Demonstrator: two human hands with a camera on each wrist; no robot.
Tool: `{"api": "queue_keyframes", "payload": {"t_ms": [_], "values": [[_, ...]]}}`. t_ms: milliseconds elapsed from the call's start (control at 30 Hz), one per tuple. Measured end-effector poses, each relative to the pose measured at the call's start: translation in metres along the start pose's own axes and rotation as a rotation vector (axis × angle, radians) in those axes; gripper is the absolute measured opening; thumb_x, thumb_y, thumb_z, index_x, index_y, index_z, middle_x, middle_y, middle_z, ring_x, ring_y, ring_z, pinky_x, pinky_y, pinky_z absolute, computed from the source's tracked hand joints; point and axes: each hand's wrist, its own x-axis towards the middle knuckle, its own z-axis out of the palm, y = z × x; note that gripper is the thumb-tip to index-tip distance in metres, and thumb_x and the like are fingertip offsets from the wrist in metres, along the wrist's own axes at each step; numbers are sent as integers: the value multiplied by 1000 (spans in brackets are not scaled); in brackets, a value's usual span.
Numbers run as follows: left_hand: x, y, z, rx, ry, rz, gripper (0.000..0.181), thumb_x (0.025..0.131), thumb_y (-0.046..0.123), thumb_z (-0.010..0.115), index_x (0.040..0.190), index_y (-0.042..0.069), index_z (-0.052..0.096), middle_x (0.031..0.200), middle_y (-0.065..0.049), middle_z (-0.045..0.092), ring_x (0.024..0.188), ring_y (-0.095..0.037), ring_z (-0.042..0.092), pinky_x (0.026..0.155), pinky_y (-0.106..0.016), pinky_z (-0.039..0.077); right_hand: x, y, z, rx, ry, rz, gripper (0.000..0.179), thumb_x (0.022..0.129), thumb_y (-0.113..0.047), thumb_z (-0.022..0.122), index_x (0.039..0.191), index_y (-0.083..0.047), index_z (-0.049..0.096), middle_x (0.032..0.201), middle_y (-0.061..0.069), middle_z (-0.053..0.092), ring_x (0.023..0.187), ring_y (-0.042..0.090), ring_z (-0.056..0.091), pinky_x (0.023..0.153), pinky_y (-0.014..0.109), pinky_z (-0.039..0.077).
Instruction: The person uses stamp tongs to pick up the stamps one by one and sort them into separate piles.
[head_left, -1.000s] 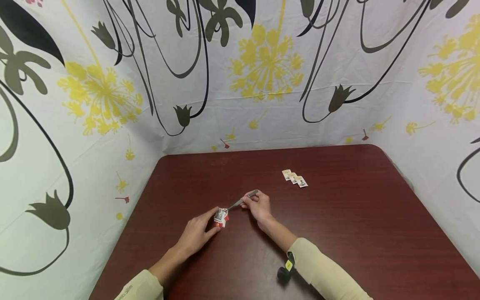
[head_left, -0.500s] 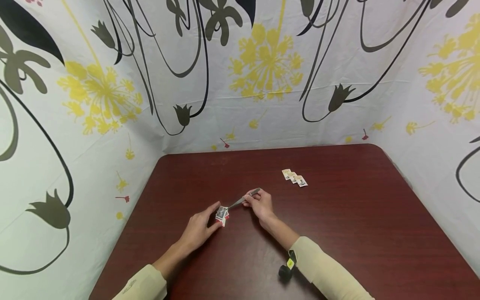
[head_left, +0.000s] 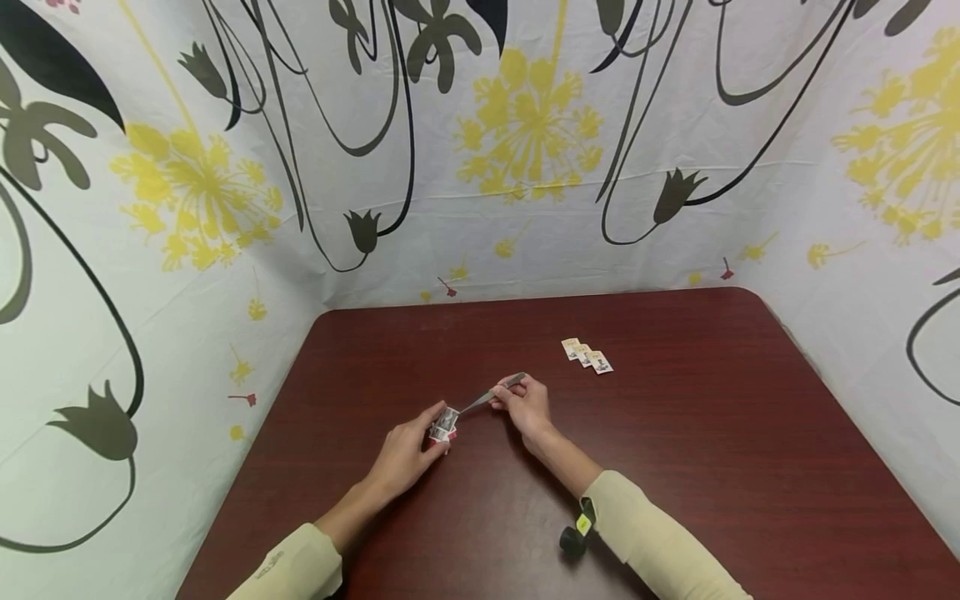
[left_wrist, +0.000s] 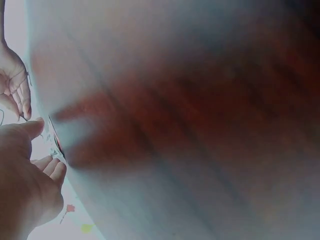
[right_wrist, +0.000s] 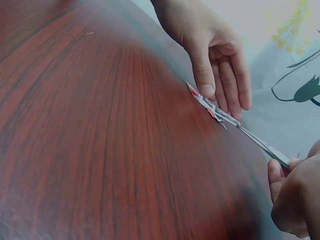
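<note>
Right fingers (right_wrist: 274,175) pinching tweezers (right_wrist: 261,143), left fingers (right_wrist: 228,80) straight, touching cards (head_left: 446,422) too small to read

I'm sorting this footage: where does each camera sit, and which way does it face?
Head: on the head, facing forward and down at the table; left hand, right hand and both sleeves show.
Left wrist: on that wrist, facing across the blurred table; both hands show at left.
Right wrist: on that wrist, facing the tweezers and card pile; both hands show.
Head and right wrist share the tweezers.
</note>
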Motion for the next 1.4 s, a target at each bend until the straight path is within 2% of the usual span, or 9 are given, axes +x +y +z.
{"api": "queue_keyframes", "payload": {"t_ms": [167, 400, 667, 900, 1400], "values": [[1, 2, 1, 3, 4, -11, 69, 90, 16, 87, 151, 5, 57, 131, -13, 73, 103, -27, 73, 86, -51, 57, 1, -2, -4, 6, 5, -3, 8, 96, 12, 70, 102, 12, 64, 94, 29, 74, 72, 20, 75, 71, 32, 63], [1, 4, 0, 18, -4, -19, 66, 90, 17, 88, 149, 6, 60, 132, -12, 73, 101, -29, 74, 85, -53, 57, 5, -3, -7, 5, 24, 3, 12, 97, 12, 70, 106, 14, 63, 101, 35, 71, 73, 18, 74, 72, 31, 62], [1, 4, 0, 53, -32, -17, 66, 90, 18, 87, 150, 8, 60, 118, -11, 77, 89, -23, 73, 77, -49, 57, 6, -3, -5, -9, 50, 6, 9, 97, 12, 69, 103, 12, 64, 95, 28, 73, 71, 18, 73, 72, 33, 63], [1, 3, 2, 78, -45, -5, 66, 92, 20, 86, 152, 9, 59, 107, -4, 77, 77, -13, 62, 71, -42, 53, 9, 2, -2, 1, 82, -3, 8, 97, 12, 69, 103, 12, 63, 94, 27, 74, 69, 18, 73, 69, 32, 63], [3, 5, 0, 102, -70, -8, 67, 93, 22, 85, 153, 10, 58, 102, -2, 76, 71, -10, 54, 67, -37, 50, 10, 6, 1, -19, 119, 23, 8, 96, 11, 71, 100, 8, 65, 94, 26, 74, 71, 20, 74, 68, 30, 62]]}}
